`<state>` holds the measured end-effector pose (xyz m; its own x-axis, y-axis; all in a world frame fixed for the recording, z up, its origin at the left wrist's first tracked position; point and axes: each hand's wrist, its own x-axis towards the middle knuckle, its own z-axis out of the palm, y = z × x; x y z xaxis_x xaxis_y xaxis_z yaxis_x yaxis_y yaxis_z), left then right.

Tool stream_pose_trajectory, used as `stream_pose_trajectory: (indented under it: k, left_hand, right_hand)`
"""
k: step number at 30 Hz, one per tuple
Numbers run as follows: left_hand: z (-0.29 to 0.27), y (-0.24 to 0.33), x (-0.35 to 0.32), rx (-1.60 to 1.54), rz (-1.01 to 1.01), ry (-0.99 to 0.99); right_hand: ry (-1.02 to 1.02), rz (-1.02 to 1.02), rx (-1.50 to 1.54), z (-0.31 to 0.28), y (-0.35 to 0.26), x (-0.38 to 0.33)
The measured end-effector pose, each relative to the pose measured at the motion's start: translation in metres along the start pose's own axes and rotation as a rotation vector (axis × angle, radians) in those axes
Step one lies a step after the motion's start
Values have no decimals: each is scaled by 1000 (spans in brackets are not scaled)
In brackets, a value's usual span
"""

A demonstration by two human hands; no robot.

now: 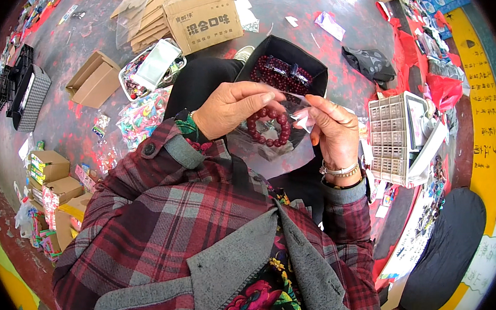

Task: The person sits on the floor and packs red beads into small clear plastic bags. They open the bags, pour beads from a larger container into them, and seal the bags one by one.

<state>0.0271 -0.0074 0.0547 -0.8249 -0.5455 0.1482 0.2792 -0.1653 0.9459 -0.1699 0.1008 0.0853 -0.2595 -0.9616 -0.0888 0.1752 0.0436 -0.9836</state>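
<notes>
A dark red bead bracelet [268,128] hangs between my hands, apparently inside a small clear plastic bag [281,95]. My left hand [238,105] pinches the bag's upper left part between thumb and fingers. On the other side my right hand [334,129] is closed with thumb and index finger on the bag's pale, crumpled edge [302,119]. Just beyond my hands stands an open black box [313,55] with many dark red bead strings [279,72] in it. Below the bracelet, more clear plastic [274,151] lies across my lap.
On the left are an open cardboard box [93,80], a white basket of small colourful goods [127,86] and a heap of colourful packets [144,118]. A large carton [203,20] stands ahead. To the right are a black bag [370,63] and a beige plastic crate [389,137].
</notes>
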Motion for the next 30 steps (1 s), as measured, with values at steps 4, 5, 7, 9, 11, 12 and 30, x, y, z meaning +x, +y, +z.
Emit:
stream_pose_trajectory:
  k: [4, 5, 7, 9, 11, 12, 30]
  left_hand:
    - [-2, 2, 1, 266, 135, 39]
    - [0, 5, 1, 203, 113, 38]
    - [5, 14, 1, 81, 67, 38]
    - [7, 19, -1, 32, 29, 51]
    - [8, 22, -2, 0, 17, 55]
    - [8, 23, -3, -4, 23, 53]
    - [0, 17, 1, -269, 9, 66]
  right_hand:
    - [14, 20, 5, 3, -4, -3]
    - [26, 4, -8, 3, -4, -3]
    - [47, -28, -30, 0, -2, -4]
    - [48, -61, -5, 1, -1, -4]
    - [38, -84, 18, 1, -1, -5]
    - [27, -92, 30, -1, -1, -6]
    - [-169, -290, -146, -6, -4, -3]
